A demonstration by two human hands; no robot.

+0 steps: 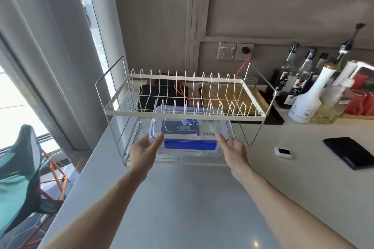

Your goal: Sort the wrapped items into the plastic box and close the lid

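Note:
A clear plastic box [189, 127] with a blue front latch and its lid on sits on the lower shelf of a cream wire dish rack [182, 114]. Dark and pale wrapped items show dimly through the lid. My left hand [145, 150] grips the box's near left corner, thumb on top of the lid. My right hand [232, 150] grips the near right corner the same way. The box's back half is under the rack's upper tier.
The rack stands on a pale counter [182, 198] against the wall. Several syrup bottles [299, 85] crowd the back right. A small white device [283, 152] and a black case [350, 154] lie to the right. A teal chair [22, 168] stands left of the counter's edge.

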